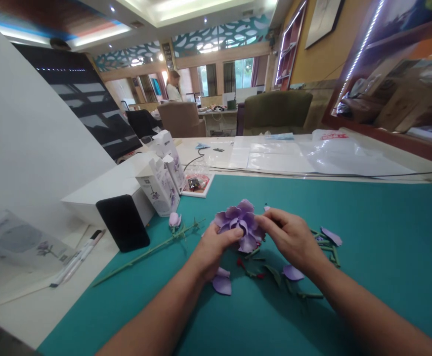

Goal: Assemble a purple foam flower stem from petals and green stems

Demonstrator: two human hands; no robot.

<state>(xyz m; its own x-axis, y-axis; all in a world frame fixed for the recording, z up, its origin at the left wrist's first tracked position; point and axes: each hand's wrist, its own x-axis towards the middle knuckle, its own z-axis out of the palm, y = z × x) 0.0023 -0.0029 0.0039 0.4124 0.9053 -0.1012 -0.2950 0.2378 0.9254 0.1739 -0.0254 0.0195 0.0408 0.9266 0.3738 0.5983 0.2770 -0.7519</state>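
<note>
Left hand [216, 249] cups a purple flower [242, 222] steady as the right hand [290, 239] pinches its petals, loose petals [222, 285] lying on a teal mat [353, 222].

A stem [145, 252] lies left of the foam flower [241, 222] (both over the mat [349, 222]).
</note>
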